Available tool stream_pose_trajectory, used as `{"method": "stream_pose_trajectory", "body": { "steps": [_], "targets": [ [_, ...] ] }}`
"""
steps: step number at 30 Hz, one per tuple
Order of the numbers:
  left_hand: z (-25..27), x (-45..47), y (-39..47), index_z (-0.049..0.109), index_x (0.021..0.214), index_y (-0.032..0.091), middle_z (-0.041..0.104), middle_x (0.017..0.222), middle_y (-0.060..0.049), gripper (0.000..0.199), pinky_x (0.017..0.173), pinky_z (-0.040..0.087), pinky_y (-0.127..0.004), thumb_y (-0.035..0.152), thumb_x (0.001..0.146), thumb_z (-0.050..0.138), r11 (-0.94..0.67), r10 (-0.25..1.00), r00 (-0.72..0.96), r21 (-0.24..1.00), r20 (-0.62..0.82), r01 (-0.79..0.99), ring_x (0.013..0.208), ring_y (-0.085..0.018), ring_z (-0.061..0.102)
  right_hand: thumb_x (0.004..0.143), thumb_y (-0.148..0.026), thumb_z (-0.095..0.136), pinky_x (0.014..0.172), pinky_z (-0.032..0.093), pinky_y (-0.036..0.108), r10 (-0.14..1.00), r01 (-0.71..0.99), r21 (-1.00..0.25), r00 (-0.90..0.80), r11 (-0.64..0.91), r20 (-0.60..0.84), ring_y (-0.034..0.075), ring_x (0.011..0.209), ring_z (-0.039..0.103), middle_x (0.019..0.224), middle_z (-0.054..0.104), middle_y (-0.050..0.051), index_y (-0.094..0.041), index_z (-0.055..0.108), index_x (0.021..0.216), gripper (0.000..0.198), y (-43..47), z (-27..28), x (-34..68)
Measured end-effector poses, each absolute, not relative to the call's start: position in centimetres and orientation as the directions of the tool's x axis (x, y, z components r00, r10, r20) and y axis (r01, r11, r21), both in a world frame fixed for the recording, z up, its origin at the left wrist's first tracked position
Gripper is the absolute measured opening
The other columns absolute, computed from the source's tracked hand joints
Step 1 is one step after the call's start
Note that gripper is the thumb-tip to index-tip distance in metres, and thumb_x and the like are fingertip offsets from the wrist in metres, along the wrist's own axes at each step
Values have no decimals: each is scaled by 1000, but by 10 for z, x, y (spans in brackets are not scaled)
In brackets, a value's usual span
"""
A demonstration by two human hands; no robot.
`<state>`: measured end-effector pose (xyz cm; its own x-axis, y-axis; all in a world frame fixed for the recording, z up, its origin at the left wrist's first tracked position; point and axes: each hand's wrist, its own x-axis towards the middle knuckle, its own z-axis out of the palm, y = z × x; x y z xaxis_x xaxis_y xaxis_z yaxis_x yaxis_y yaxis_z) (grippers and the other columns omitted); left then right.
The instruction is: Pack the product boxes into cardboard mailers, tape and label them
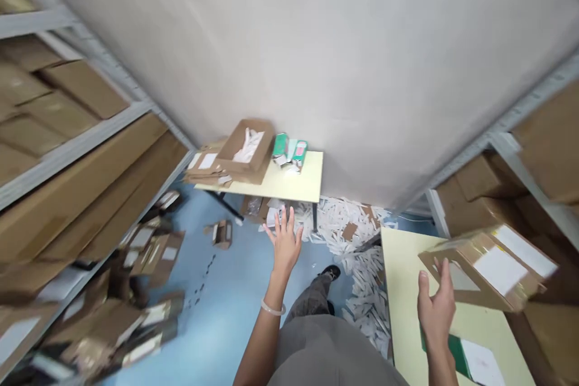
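My left hand [286,247] is stretched forward over the floor, fingers spread and nothing in it; a pale bracelet circles its wrist. On the right, my right hand [438,307] is raised at the near side of a taped cardboard box [479,268] with white labels. Its thumb and fingers stand apart, and whether the fingertips touch the box I cannot tell. That box sits tilted in view on a pale yellow table [402,325]. Beneath my right wrist lies a green and white packet [474,359], partly hidden by the arm.
Against the wall, another yellow table [312,178] bears an open carton [265,172] with white material inside and green boxes [289,151]. White paper strips [362,289] litter the floor. Shelves of cartons [85,193] line both sides. A small open box [222,234] lies on the blue floor.
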<state>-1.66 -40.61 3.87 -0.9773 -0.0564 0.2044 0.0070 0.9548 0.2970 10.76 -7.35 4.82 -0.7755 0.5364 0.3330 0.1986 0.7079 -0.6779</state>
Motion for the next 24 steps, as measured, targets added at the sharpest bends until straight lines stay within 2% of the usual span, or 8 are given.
{"method": "stream_pose_trajectory", "body": {
  "steps": [6,10,14,19,24],
  "targets": [
    [35,45,-512,12,157,29,13,165,-5,58,116,-1,-67,43,102,24,902,-378,-911,287,164,-323,152,-29,6,92,-59,37,94,44,51,392,96,-694,-876,713,281,40,127,50,141,54,18,-18,29,154,75,-140,34,83],
    [29,61,-574,12,157,27,13,164,-6,58,115,0,-68,44,102,22,818,-548,-824,300,144,-491,152,-29,6,93,-57,40,98,44,56,283,67,-691,-937,720,204,41,130,49,144,52,17,-19,30,155,74,-187,31,57],
    [23,57,-636,11,157,27,12,165,-6,58,115,0,-68,43,103,21,772,-615,-775,316,149,-552,152,-28,6,93,-56,42,106,37,60,218,-6,-668,-943,744,251,41,136,42,147,48,17,-17,30,155,73,-244,32,15],
    [33,41,-732,11,157,28,12,165,-6,58,116,1,-68,43,103,23,739,-662,-728,320,179,-593,152,-29,6,94,-56,40,109,33,59,191,-125,-695,-914,708,359,39,135,43,143,51,21,-11,31,154,75,-349,39,-50],
    [46,17,-816,10,157,27,12,165,-6,58,116,1,-67,42,103,22,729,-680,-700,300,218,-615,153,-28,4,95,-54,39,107,36,55,104,-209,-724,-926,658,362,36,134,45,145,51,18,-16,31,154,70,-466,51,-97]
  ]
}}
